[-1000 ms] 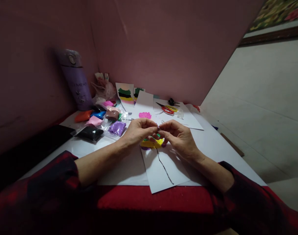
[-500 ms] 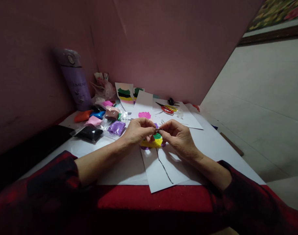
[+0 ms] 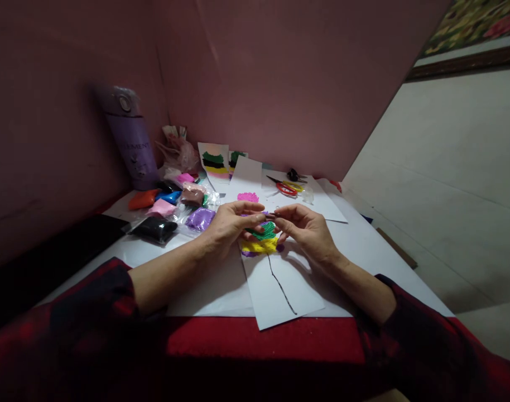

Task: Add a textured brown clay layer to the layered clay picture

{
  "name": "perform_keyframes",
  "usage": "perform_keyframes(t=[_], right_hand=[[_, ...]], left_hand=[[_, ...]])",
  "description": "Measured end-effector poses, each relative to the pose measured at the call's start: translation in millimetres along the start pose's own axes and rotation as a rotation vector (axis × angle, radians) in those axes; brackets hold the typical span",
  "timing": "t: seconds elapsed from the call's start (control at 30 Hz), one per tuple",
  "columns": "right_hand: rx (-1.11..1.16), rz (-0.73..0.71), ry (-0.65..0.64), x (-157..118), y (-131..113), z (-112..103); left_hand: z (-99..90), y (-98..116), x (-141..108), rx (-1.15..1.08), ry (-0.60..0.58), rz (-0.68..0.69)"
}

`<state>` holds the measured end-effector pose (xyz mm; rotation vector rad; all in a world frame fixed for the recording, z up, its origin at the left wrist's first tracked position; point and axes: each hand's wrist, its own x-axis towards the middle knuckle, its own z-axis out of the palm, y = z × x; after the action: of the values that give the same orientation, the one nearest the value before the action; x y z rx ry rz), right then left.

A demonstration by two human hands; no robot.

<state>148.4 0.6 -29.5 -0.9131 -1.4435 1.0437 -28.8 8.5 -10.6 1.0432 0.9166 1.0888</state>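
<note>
My left hand (image 3: 232, 224) and my right hand (image 3: 308, 230) meet above a white sheet (image 3: 272, 304). Between their fingertips is a small brown piece of modelling clay (image 3: 270, 216), pinched from both sides. Below the fingers, the sheet carries textured clay bands: green (image 3: 265, 231), then yellow (image 3: 260, 245), with purple at the edges, partly hidden by my hands. From the bands a thin black line (image 3: 280, 285) runs down the paper. A pink clay patch (image 3: 248, 197) shows just beyond my left hand.
Bagged clay in several colours lies at left, including black (image 3: 154, 229) and purple (image 3: 201, 219). A purple bottle (image 3: 133, 145) stands behind it. Red-handled scissors (image 3: 286, 188) lie at the back right. Painted cards (image 3: 214, 162) lean near the pink wall.
My fingertips have drawn slightly apart, and more of the brown clay shows between them. More of the green band is visible. Other things have stayed in place.
</note>
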Motion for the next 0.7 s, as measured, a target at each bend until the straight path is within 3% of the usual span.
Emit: perform_keyframes(t=[0.17, 0.47, 0.7], right_hand=[[0.025, -0.01, -0.074, -3.2, -0.9, 3.0], [-0.008, -0.027, -0.058, -4.9, -4.6, 4.9], [-0.051, 0.005, 0.176, 0.4, -4.1, -1.7]], left_hand=[[2.2, 1.7, -1.2, 0.077, -0.098, -0.054], [6.6, 1.6, 0.2, 0.222, -0.094, 0.032], [4.4, 5.0, 2.9, 0.138, 0.123, 0.086]])
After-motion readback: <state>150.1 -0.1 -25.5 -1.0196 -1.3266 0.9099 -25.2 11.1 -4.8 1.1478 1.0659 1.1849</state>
